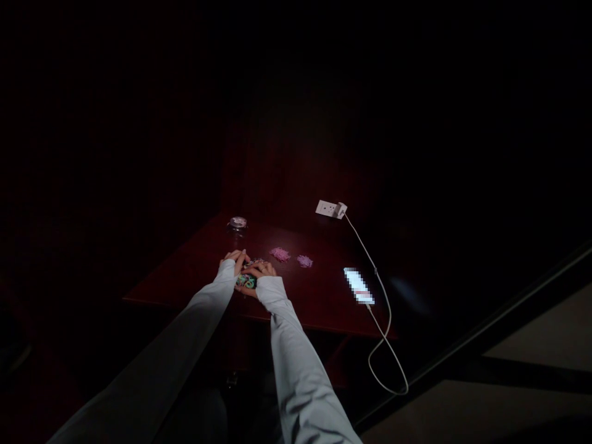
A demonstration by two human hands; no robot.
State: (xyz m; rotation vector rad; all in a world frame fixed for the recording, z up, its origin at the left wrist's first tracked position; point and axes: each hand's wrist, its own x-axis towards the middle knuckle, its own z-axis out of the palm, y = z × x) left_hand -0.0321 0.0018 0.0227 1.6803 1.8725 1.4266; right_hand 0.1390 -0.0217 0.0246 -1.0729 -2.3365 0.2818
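In the head view, my left grip point(237, 259) and right grip point(262, 271) are close together over a mixed pile of small coloured bands point(248, 282), near the front edge of the desk point(319, 299). My fingers curve loosely; I cannot tell whether either grip pinches anything. The bands look light, soft and stretchy, probably prone to tangling, so a fingertip pinch on one loop's rim should suit.

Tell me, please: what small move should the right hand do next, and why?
Probably the right hand should pick one green loop from the mixed pile: it lies exposed beside this hand, while a pink heap and a purple heap lie apart.
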